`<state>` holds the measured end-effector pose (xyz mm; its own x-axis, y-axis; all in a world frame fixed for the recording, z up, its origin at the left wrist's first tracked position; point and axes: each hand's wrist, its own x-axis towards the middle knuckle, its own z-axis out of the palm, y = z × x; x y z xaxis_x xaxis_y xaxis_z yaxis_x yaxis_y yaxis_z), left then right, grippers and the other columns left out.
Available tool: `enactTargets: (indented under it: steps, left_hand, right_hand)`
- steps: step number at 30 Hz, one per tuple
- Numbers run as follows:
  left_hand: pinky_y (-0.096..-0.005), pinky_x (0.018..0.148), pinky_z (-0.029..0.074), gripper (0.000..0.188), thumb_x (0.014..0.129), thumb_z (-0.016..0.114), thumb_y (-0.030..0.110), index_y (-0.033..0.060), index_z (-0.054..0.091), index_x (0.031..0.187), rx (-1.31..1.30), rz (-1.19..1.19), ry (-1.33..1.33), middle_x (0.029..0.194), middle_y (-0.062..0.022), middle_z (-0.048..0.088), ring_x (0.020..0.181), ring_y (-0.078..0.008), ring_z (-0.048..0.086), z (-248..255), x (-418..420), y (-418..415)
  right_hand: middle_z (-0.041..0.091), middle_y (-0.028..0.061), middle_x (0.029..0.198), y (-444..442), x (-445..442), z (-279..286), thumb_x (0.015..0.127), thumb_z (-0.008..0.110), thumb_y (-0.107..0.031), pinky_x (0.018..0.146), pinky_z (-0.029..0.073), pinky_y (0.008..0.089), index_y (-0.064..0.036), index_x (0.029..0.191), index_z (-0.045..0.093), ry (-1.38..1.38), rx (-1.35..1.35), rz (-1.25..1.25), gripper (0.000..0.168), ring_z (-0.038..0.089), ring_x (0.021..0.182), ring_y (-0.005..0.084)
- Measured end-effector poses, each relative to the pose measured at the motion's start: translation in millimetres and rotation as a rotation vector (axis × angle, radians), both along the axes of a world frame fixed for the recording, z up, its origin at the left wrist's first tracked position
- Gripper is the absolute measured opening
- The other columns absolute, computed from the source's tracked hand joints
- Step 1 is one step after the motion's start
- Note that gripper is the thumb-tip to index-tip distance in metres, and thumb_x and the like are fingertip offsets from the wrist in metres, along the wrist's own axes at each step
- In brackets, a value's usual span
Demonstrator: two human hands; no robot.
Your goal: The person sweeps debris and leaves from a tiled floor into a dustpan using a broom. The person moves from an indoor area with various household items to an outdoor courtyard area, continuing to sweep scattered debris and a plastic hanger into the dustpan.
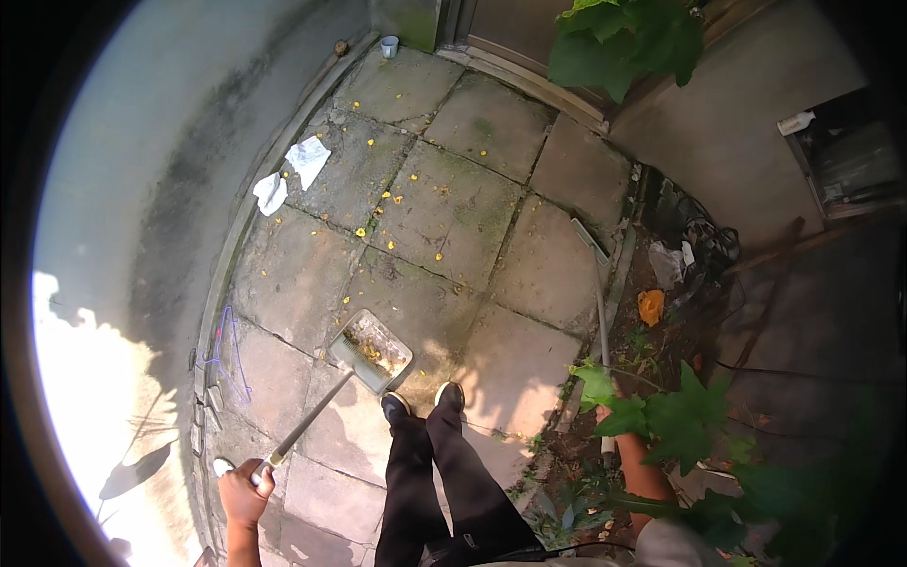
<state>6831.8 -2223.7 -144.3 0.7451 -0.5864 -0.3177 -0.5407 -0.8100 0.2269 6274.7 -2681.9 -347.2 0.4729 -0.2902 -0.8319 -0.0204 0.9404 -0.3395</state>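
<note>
My left hand (pixel 243 489) is closed around the handle (pixel 312 417) of a long-handled dustpan (pixel 363 367). The pan lies on the paving just ahead of my feet, with yellow petals and pale debris inside it. At the right, my right hand (pixel 604 413) grips the pole of a long-handled broom (pixel 601 305); green leaves partly cover the hand and forearm. The broom's narrow head (pixel 589 241) rests on a slab near the bed's edge, farther out than the dustpan.
Yellow petals (pixel 386 195) dot the paving slabs (pixel 453 212). Two crumpled white sheets (pixel 307 161) and a purple clothes hanger (pixel 228 358) lie along the left wall. A cup (pixel 389 47) stands near the doorway. Leafy plants (pixel 687 418), orange plastic (pixel 650 307) and dark cables (pixel 719 237) are at the right.
</note>
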Motion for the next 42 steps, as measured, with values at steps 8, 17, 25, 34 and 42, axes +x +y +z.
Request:
enactTargets:
  steps: [8,17,25,34,42]
  left_hand:
    - [-0.0398,0.053,0.048,0.036,0.08,0.063,0.042,0.0083,0.073,0.084,0.068,0.076,0.039,0.051,-0.0135,0.056,0.05,-0.0325,0.06,10.9,-6.7,0.9]
    - [-0.0418,0.054,0.049,0.034,0.082,0.064,0.042,0.0088,0.072,0.082,0.019,0.041,0.046,0.06,-0.0173,0.061,0.057,-0.0364,0.062,12.5,2.4,-1.4]
    - [-0.0427,0.053,0.049,0.031,0.081,0.065,0.039,0.009,0.071,0.081,-0.002,0.017,0.049,0.058,-0.0166,0.06,0.057,-0.0366,0.062,11.7,1.1,-2.3]
    - [-0.0435,0.053,0.049,0.032,0.081,0.065,0.041,0.009,0.07,0.083,0.014,0.011,0.054,0.057,-0.0172,0.06,0.056,-0.0376,0.062,3.6,-5.1,16.7]
    - [-0.0433,0.053,0.05,0.034,0.081,0.065,0.041,0.0075,0.07,0.084,0.018,-0.001,0.06,0.056,-0.0172,0.06,0.055,-0.0364,0.063,7.8,-5.2,11.8]
  right_hand:
    - [0.046,-0.0007,0.06,139.3,103.2,139.6,0.09,0.057,-0.003,0.039,0.039,0.0309,-0.018,0.155,0.01,0.409,-0.066,0.357,0.082,0.044,0.041,0.0108]
    - [0.051,0.0019,0.063,199.7,54.0,174.9,0.095,0.055,-0.008,0.039,0.038,0.0325,-0.022,0.155,0.015,0.509,-0.13,0.163,0.073,0.046,0.044,0.0111]
    - [0.047,-0.0007,0.062,193.5,96.0,76.6,0.091,0.059,-0.008,0.04,0.039,0.0309,-0.025,0.149,0.027,0.566,-0.06,0.06,0.069,0.044,0.045,0.0098]
    - [0.049,0.0006,0.061,254.2,94.3,237.5,0.093,0.057,-0.004,0.04,0.038,0.0304,-0.021,0.155,0.008,0.477,0.003,0.277,0.081,0.044,0.044,0.0092]
    - [0.042,-0.0026,0.062,260.3,137.5,156.6,0.092,0.053,-0.006,0.041,0.039,0.0285,-0.021,0.141,0.037,0.436,0.008,0.093,0.053,0.042,0.046,0.008]
